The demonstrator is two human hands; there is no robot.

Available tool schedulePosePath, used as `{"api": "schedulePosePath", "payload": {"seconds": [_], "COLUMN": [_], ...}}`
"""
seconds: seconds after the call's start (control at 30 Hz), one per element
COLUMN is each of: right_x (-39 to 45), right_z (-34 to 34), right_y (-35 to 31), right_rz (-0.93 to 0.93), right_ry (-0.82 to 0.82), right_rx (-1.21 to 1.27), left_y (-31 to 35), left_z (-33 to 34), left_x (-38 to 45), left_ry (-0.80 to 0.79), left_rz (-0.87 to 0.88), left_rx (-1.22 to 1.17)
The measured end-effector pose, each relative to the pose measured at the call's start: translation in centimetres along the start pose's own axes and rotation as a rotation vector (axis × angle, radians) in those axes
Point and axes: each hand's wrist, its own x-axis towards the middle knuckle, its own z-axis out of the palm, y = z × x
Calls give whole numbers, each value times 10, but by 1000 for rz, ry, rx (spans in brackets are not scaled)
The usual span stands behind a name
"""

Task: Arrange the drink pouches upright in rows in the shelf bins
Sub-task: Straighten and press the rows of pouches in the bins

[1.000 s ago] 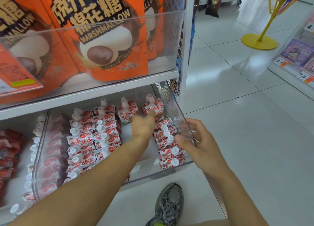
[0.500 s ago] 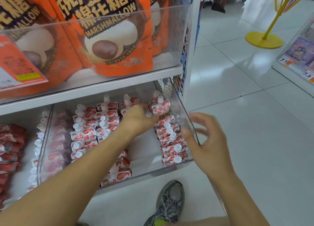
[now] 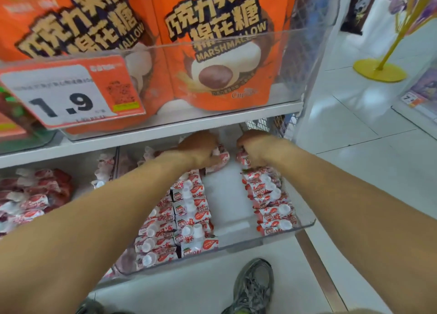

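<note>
Red-and-white drink pouches with white caps stand in rows in a clear shelf bin (image 3: 305, 226) on the bottom shelf. One row (image 3: 269, 202) runs along the bin's right wall, and two packed rows (image 3: 182, 216) fill the left part. Between them lies a bare strip of bin floor. My left hand (image 3: 198, 148) reaches deep under the upper shelf and grips a pouch (image 3: 222, 158) at the back. My right hand (image 3: 257, 145) is at the back of the right row, fingers curled round a pouch (image 3: 243, 160). The fingertips of both hands are hidden.
An upper shelf (image 3: 165, 129) with orange marshmallow bags (image 3: 217, 53) and a 1.9 price tag (image 3: 68, 93) overhangs the bin. More pouches (image 3: 33, 198) lie in the neighbouring bin at left. My grey shoe (image 3: 253, 287) stands on the white tiled floor. A yellow stand base (image 3: 378, 70) is at right.
My head has moved closer and lower. Both hands have reached further back into the bin; my right hand left the bin's front corner and now grips a pouch at the back of the right row.
</note>
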Motion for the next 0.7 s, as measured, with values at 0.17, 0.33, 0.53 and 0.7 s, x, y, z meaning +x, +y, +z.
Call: {"api": "schedulePosePath", "payload": {"seconds": [0.17, 0.33, 0.53, 0.7], "right_x": [-4, -12, -31, -48], "right_z": [2, -5, -1, -11], "right_y": [-1, -1, -4, -12], "right_rz": [4, 17, 46, 94], "right_ry": [-35, -134, -95, 50], "right_rx": [-20, 11, 59, 64], "left_y": [-6, 8, 17, 19], "left_z": [9, 23, 32, 19], "left_x": [12, 23, 34, 27], "left_ry": [71, 156, 123, 80], "left_rz": [-36, -20, -98, 80], "left_rx": [6, -117, -354, -314]}}
